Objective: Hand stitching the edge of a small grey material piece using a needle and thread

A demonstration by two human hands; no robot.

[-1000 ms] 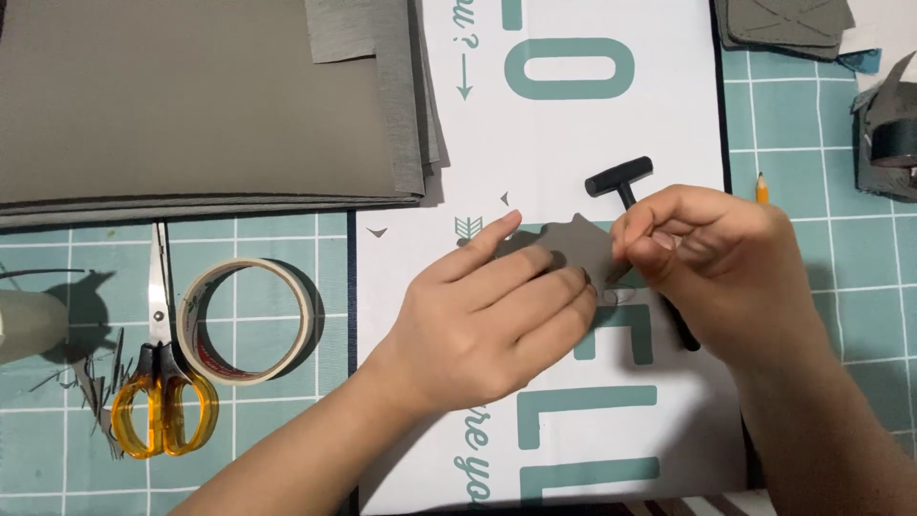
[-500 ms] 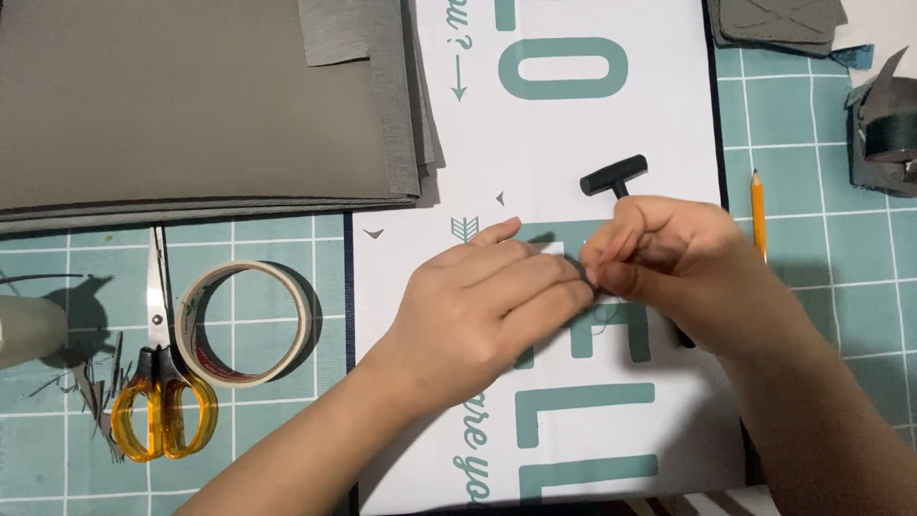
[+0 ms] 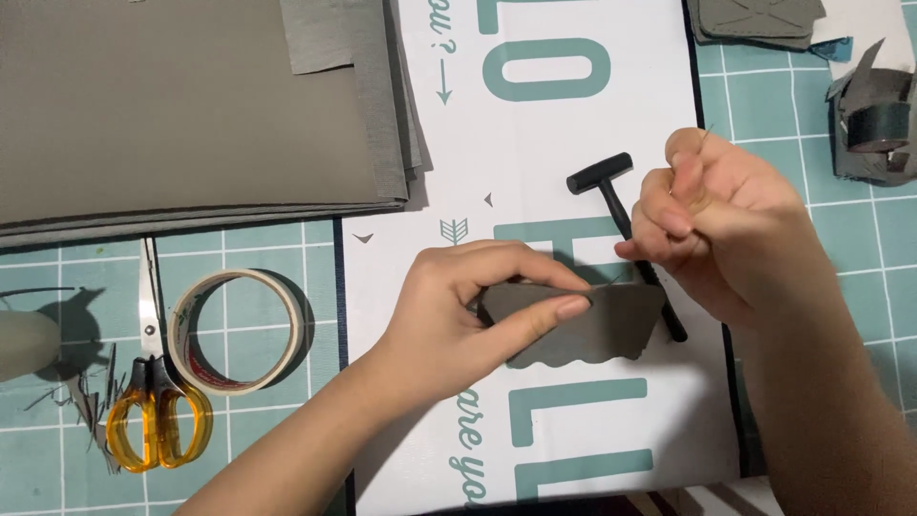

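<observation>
My left hand point(image 3: 449, 311) pinches the top edge of a small grey piece point(image 3: 611, 330) with a scalloped lower edge, holding it flat on the white printed sheet point(image 3: 564, 134). My right hand point(image 3: 726, 220) is raised just above and right of the piece, with its fingers pinched together. A thin thread point(image 3: 611, 280) runs from the piece's top edge up to those fingers. A fine point sticks out above the fingertips. A black T-shaped tool point(image 3: 600, 177) lies on the sheet, its shaft passing under my right hand and behind the piece.
A stack of grey sheets point(image 3: 191, 105) fills the top left. A tape roll point(image 3: 237, 330) and orange-handled scissors point(image 3: 158, 420) lie on the teal cutting mat point(image 3: 812, 115) at left. More grey pieces point(image 3: 755, 19) and a dark roll point(image 3: 879, 124) sit top right.
My right hand has lifted up and to the right, away from the grey piece, drawing the thread out. The piece is now uncovered, and my left hand pinches its top edge.
</observation>
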